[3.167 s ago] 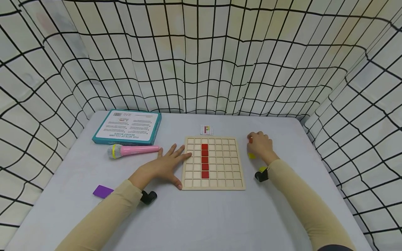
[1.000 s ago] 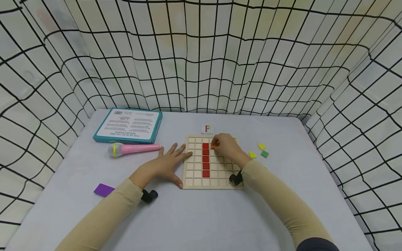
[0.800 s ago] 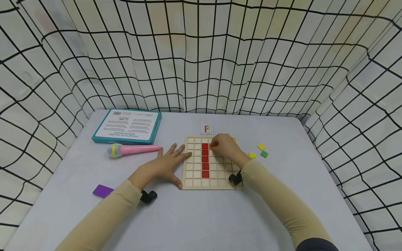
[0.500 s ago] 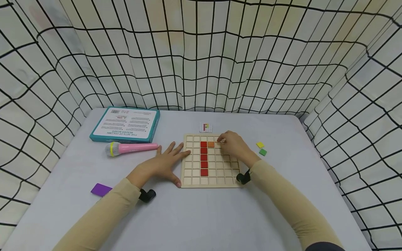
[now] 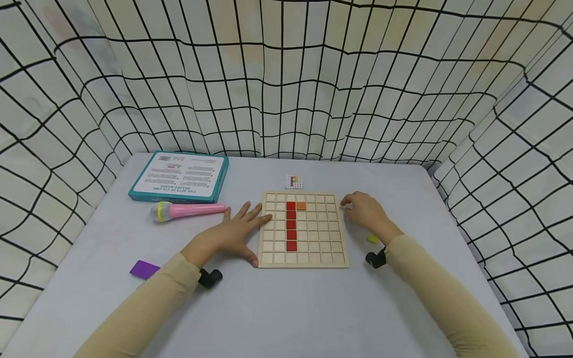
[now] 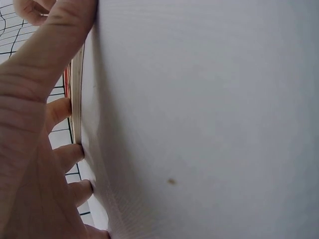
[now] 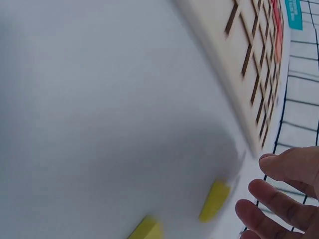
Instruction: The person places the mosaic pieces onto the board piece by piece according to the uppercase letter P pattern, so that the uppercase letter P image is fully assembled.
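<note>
The left hand [image 5: 233, 236] lies on the white tabletop [image 5: 286, 313] with fingers spread wide, gripping nothing; its index finger and thumb reach the left side of the wooden grid board [image 5: 317, 257], the thumb by the near corner. The right hand [image 5: 367, 214] is just off the board's right side, its fingers loosely bent and parted from the thumb, with nothing visible between them. On the board, five red square tiles [image 5: 291, 224] run in one column, third from the left, and an orange square tile [image 5: 301, 206] sits directly right of the farthest red one. The right wrist view shows two yellow tiles [image 7: 214, 200] on the tabletop near the right hand. A small pattern card [image 5: 294, 182] lies beyond the board. To the left are a pink toy microphone [image 5: 197, 210], its handle end by the left little finger, a teal box [image 5: 179, 177] behind it, and a flat purple piece [image 5: 144, 269] beside the left sleeve [image 5: 147, 303].
</note>
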{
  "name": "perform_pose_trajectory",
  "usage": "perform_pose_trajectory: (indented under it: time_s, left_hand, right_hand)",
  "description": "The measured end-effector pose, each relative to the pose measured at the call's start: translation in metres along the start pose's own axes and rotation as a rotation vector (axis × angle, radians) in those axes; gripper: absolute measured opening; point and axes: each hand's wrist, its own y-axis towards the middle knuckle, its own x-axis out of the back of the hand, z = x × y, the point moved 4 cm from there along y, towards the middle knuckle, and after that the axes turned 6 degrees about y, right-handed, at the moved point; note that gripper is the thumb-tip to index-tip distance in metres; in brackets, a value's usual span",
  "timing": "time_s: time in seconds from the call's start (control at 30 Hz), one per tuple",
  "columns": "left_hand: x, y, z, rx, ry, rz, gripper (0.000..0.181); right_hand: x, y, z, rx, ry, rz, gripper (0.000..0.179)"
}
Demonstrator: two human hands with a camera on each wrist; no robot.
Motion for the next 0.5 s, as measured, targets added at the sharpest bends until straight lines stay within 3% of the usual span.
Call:
perform_pose_trajectory:
  time_s: [0.27,0.5]
  left_hand:
    - [-0.001,-0.002,0.002,0.003,0.000,-0.001,0.131]
    - [0.002,-0.002,0.000,-0.006,-0.008,0.002,0.131]
  right_hand:
    - [0.001,-0.013,-0.035,-0.026,-0.016,-0.001,0.024]
    - [0.006,-0.030,-0.059,-0.005,-0.017,-0.050,0.021]
